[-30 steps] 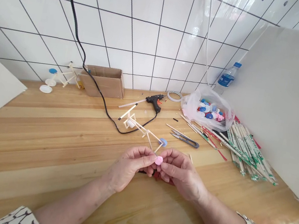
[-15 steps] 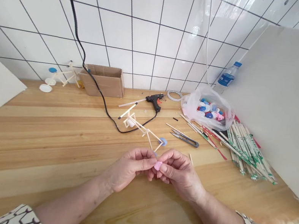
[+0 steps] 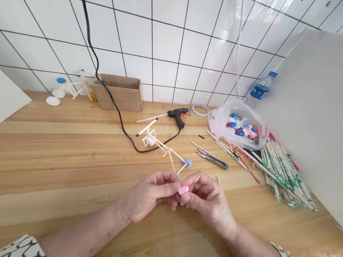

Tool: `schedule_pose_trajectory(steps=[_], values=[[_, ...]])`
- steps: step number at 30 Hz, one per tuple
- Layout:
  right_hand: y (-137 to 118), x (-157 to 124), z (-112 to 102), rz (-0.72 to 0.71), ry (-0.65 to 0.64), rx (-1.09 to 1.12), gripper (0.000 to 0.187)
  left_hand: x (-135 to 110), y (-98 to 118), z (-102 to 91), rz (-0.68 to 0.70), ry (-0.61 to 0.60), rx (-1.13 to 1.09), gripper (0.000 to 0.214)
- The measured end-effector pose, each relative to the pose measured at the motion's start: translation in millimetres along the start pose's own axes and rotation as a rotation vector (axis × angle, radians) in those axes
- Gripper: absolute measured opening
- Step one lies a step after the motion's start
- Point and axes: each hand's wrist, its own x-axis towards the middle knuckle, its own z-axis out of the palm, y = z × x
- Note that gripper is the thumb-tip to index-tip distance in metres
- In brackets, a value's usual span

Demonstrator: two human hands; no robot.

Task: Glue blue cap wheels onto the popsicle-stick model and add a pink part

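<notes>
Between my two hands is a small pink piece [image 3: 183,190], soft-looking like a lump of clay or a little cap; its kind is not plain. My left hand [image 3: 156,192] pinches it from the left with thumb and forefinger. From the right, the thumb and fingers of my right hand [image 3: 204,198] close on it too. Just beyond my fingertips lies a stick model [image 3: 167,150] of pale wooden sticks, with blue bottle-cap wheels [image 3: 187,162] at its near end and a white roll at its far end. My fingers partly hide one wheel.
A black glue gun [image 3: 177,115] with its cord lies behind the model. Thread snips [image 3: 212,159] and loose sticks are to the right, beside wrapped chopsticks [image 3: 286,175]. Farther back stand a bag of bottle caps [image 3: 218,128], tape roll [image 3: 200,109], water bottle [image 3: 260,91], cardboard box [image 3: 120,95] and another stick model [image 3: 77,87].
The pink piece has turned slightly between my fingers and shows more of its surface. My right thumb has shifted a little; the things on the table stay put.
</notes>
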Motion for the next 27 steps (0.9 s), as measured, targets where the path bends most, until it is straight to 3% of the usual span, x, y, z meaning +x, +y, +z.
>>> schedule_pose_trajectory(steps=[9, 16, 22, 27], values=[[3.7, 2.1, -8.1, 0.123, 0.008, 0.155, 0.018, -0.3, 1.3, 0.8, 0.038, -0.059, 0.054, 0.020], [1.2, 3.7, -5.4, 0.164, 0.104, 0.010, 0.026, 1.9, -0.6, -0.6, 0.199, 0.129, 0.248, 0.022], [1.7, 3.4, -5.6, 0.238, 0.160, -0.042, 0.026, 1.6, -1.9, -8.1, 0.258, 0.142, 0.332, 0.017], [1.9, 2.6, -5.3, 0.241, 0.116, -0.027, 0.025, -0.8, 5.0, -4.6, 0.305, 0.082, 0.436, 0.008]])
